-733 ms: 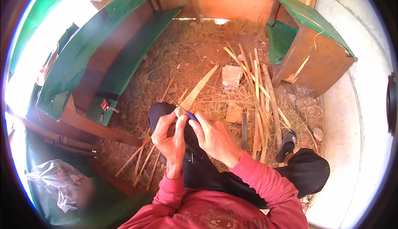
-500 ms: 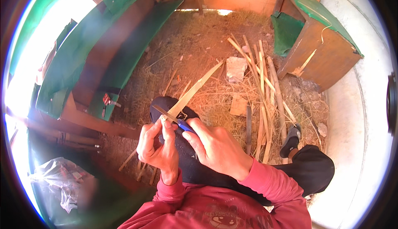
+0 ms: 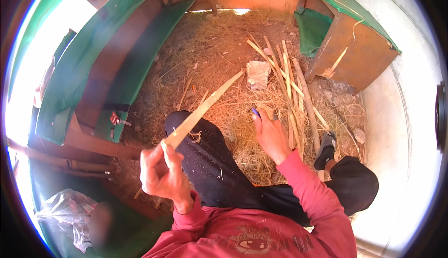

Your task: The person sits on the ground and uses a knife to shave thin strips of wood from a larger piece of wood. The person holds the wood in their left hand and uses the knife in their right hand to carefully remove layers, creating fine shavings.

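Note:
My left hand (image 3: 161, 171) pinches the near end of a long, pale split bamboo strip (image 3: 200, 112) between thumb and fingers. The strip slants up and away to the right over my knee, narrowing toward its far tip. Well apart from it, my right hand (image 3: 272, 136) is closed round a knife, of which only a bit of the blue handle (image 3: 255, 112) shows; the blade is hidden. A thin curled shaving (image 3: 196, 137) and small flecks lie on my dark trousers (image 3: 214, 164).
Bamboo poles and split strips (image 3: 291, 78) lie on the straw-strewn ground beside a pale stone block (image 3: 258, 74). Green-covered benches (image 3: 140, 59) stand at left, a wooden box (image 3: 352, 48) at far right. A clear plastic bag (image 3: 70, 211) lies at lower left.
My right hand has drawn the knife off the strip and moved right and away from my left hand. My left hand has shifted left and slightly nearer, still pinching the strip.

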Demonstrator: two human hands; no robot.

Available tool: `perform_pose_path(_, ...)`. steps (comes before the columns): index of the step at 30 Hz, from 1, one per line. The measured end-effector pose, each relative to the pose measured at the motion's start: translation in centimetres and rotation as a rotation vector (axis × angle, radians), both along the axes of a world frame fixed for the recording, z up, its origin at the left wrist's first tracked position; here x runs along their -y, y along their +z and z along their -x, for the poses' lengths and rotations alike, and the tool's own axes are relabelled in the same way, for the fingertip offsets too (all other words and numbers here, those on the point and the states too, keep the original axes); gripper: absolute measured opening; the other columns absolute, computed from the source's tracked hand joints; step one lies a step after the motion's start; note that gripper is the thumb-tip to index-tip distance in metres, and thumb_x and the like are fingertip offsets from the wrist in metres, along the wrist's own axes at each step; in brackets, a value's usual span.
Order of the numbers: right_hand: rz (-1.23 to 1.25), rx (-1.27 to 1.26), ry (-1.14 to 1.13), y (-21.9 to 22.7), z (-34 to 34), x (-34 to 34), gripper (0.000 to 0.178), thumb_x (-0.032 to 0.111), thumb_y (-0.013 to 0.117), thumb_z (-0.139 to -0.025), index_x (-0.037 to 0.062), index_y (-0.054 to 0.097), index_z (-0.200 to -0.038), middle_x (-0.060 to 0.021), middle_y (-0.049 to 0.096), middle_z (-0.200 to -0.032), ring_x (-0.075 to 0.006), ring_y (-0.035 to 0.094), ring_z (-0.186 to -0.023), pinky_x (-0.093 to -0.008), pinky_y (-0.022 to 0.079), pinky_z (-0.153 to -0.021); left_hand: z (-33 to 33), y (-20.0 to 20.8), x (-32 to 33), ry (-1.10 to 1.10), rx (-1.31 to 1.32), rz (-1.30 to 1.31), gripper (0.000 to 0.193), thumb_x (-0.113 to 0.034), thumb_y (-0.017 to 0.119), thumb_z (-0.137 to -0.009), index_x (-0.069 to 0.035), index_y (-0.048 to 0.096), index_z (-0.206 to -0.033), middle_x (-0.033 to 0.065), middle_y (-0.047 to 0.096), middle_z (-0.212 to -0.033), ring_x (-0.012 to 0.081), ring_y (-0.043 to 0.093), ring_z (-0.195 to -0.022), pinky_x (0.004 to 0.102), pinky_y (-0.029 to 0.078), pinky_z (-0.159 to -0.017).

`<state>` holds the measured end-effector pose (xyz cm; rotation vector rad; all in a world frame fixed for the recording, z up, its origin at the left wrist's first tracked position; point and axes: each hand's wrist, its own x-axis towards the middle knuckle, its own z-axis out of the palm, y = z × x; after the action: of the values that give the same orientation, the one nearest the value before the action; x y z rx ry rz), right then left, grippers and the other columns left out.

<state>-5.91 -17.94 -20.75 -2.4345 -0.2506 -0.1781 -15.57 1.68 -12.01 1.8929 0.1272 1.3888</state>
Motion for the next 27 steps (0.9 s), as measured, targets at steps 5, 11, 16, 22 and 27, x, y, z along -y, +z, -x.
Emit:
perform_pose_path(5,-0.347,0.092,0.357,8.6,4.3,-1.8,0.021,0.024,0.050,-0.099,0.0038,0.049,-0.101,-0.0165,0.057,-0.057,-0.0381,0.058,-0.049,-0.0471,0.041,-0.043,0.1,-0.4,0.5,-0.114,0.023,0.125,0.009,0.008,0.069,-0.080,0.004,0.062,-0.085,0.0069,0.059,-0.068,0.0102,0.060,-0.054,0.0191,0.041,-0.047)
perform_pose_path(11,-0.487,0.118,0.594,11.2,8.3,-3.1,0.018,0.016,0.058,-0.094,0.0013,0.051,-0.103,-0.0183,0.058,-0.068,-0.0387,0.060,-0.056,-0.0469,0.044,-0.047,1.5,0.5,1.0,-0.071,0.046,-0.081,0.015,0.007,0.073,-0.073,0.002,0.065,-0.084,0.0058,0.058,-0.064,0.0077,0.049,-0.050,0.0205,0.032,-0.045)
perform_pose_path(16,-0.387,0.208,0.505,9.6,8.0,-4.0,0.019,0.016,0.059,-0.093,0.0015,0.049,-0.102,-0.0159,0.057,-0.064,-0.0365,0.059,-0.053,-0.0441,0.044,-0.043,1.1,0.3,1.4,-0.011,0.007,-0.129,0.016,0.004,0.076,-0.071,0.000,0.066,-0.082,0.0045,0.058,-0.063,0.0064,0.043,-0.049,0.0213,0.027,-0.044)
perform_pose_path(22,-0.115,0.160,0.262,7.5,5.9,-3.6,0.020,0.023,0.054,-0.096,0.0037,0.052,-0.101,-0.0148,0.057,-0.057,-0.0344,0.060,-0.049,-0.0435,0.045,-0.040,0.5,0.2,1.8,-0.050,0.055,-0.112,0.017,0.004,0.076,-0.070,-0.001,0.067,-0.083,0.0035,0.057,-0.062,0.0063,0.041,-0.048,0.0216,0.025,-0.043)
perform_pose_path(27,-0.203,-0.045,0.074,3.0,1.0,-1.4,0.023,0.025,0.047,-0.100,0.0020,0.052,-0.100,-0.0189,0.057,-0.057,-0.0402,0.060,-0.053,-0.0482,0.044,-0.046,0.3,0.8,1.9,-0.075,0.023,-0.032,0.014,0.008,0.073,-0.074,0.003,0.066,-0.084,0.0052,0.057,-0.067,0.0087,0.048,-0.054,0.0206,0.036,-0.049)
